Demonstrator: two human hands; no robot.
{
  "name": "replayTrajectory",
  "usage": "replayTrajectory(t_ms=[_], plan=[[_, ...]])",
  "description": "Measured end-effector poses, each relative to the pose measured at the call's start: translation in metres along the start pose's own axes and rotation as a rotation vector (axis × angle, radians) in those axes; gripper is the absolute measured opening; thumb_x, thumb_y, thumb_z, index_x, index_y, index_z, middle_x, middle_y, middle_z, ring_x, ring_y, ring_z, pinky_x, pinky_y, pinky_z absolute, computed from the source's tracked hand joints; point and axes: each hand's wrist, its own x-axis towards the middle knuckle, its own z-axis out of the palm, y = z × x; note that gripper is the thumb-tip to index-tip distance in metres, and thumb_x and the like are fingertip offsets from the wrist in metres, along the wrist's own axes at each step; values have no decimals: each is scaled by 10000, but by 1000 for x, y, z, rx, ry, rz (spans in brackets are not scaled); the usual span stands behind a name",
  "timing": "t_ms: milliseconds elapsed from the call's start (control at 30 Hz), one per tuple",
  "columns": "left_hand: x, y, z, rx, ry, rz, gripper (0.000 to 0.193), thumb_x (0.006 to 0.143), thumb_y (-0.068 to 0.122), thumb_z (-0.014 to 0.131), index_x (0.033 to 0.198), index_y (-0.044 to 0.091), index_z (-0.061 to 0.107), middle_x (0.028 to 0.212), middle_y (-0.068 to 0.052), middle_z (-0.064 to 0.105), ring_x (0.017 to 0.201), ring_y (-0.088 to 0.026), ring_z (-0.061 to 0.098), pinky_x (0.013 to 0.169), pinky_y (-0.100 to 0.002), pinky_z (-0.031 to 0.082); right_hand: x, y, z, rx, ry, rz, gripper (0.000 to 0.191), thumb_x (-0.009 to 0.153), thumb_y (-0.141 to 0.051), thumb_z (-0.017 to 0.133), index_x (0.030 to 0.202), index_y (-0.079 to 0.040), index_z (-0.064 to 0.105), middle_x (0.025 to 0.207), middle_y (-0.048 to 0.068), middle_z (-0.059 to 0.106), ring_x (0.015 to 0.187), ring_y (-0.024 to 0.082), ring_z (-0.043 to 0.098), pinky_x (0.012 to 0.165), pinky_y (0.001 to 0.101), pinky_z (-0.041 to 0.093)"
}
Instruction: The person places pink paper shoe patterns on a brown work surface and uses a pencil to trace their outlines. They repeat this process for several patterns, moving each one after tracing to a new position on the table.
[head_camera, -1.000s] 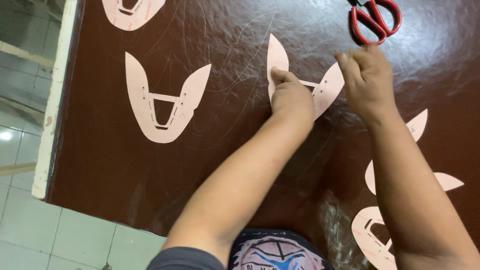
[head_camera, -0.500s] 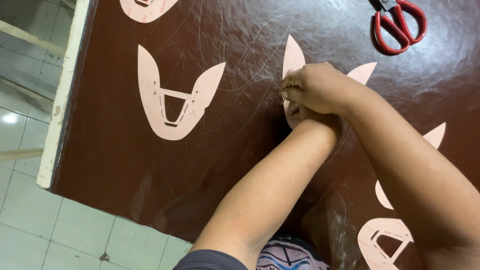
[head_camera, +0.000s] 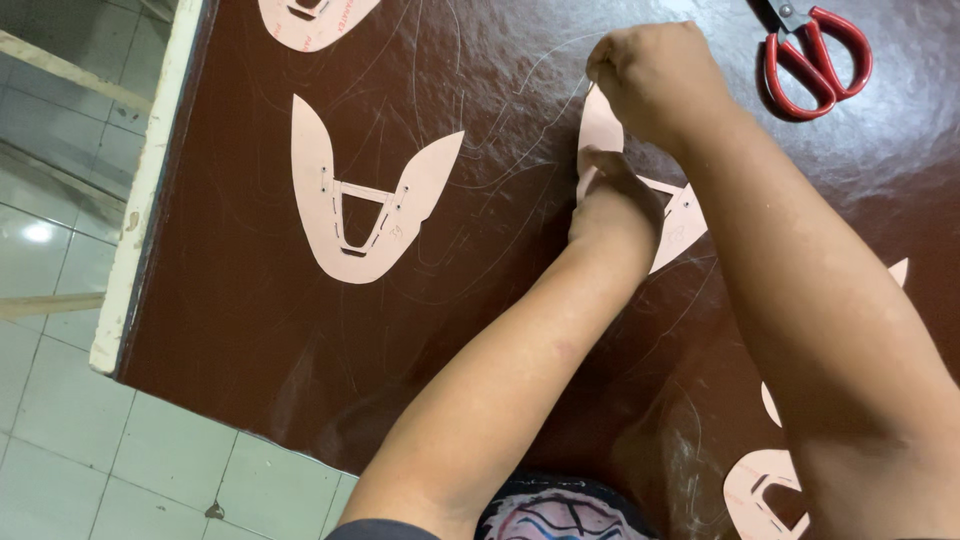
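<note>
Pink two-pronged template (head_camera: 682, 222) lies flat under pressing left hand (head_camera: 612, 205); right hand (head_camera: 655, 80) clenched above.

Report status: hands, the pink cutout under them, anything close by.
Left hand pressing pink cutout flat on brown sheet. Right hand fisted at its top tip, grip contents hidden. Red scissors nearby, clear.

A pink pattern (head_camera: 603, 130) is pressed flat on brown leather (head_camera: 250, 320) by the left hand (head_camera: 612, 205); its tip is traced by the closed right hand (head_camera: 655, 80). Red scissors (head_camera: 815, 60) are seen nearby.
</note>
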Motion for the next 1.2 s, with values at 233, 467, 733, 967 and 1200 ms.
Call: replayTrajectory(t_ms=[233,467,733,967,1200], plan=[[-26,-10,-39,526,-46,292,593,940,271,592,1434,-36,478,1588,-367,193,1476,-528,195,1074,-759,240,2,11,8,43,83,34,145,1016,-192,691,990,-110,807,830,136,724,711,340,681,696,433,546],[-23,-29,-47,399,-48,321,541,948,215,549,1443,11,475,1631,-269,146,1530,-383,144,1081,-810,171,4,10,7,47,83,65,145,1025,-178,679,1003,-112,807,866,123,739,735,333,695,711,426,555],[-22,-55,-43,172,137,356,264,972,129,506,1200,83,631,1617,-133,326,1477,-219,377,1093,-838,179,-62,-15,-17,149,49,185,138,1039,-141,659,1013,-62,770,937,128,747,813,333,711,752,433,549],[-23,-56,-49,122,94,361,236,930,139,548,1154,108,616,1602,-128,324,1458,-212,389,1091,-823,164,-112,-42,-30,271,37,266,132,992,-134,672,1030,-44,760,1011,142,751,939,348,701,819,434,549],[-25,-55,-52,125,88,365,247,939,134,544,1178,116,603,1609,-128,303,1467,-209,372,1087,-825,159,-120,-46,-24,261,122,314,132,1023,-157,691,1052,-41,746,998,167,737,933,359,701,810,435,547]])
